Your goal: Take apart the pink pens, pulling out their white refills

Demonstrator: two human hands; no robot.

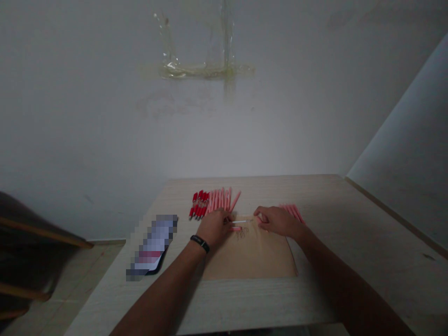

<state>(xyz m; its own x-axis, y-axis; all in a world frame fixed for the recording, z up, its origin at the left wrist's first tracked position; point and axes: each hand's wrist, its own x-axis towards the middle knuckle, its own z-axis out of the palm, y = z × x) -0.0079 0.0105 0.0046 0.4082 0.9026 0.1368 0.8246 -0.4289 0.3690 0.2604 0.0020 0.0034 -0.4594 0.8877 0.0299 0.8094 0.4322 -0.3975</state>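
My left hand (214,227) and my right hand (276,220) rest on a brown paper sheet (250,256) on a pale wooden table (350,242). Between them lies a thin white pen refill (242,221); each hand is closed around one end of it. A short pink pen piece (235,228) pokes out by my left fingers. Behind my left hand sits a row of pink pen barrels (222,199) with red pens (199,204) at its left. More pink barrels (293,212) lie behind my right hand. A black band circles my left wrist.
A phone (152,245) lies at the table's left. A dark wooden chair (31,252) stands on the left, off the table. A grey wall with tape residue (206,70) rises behind.
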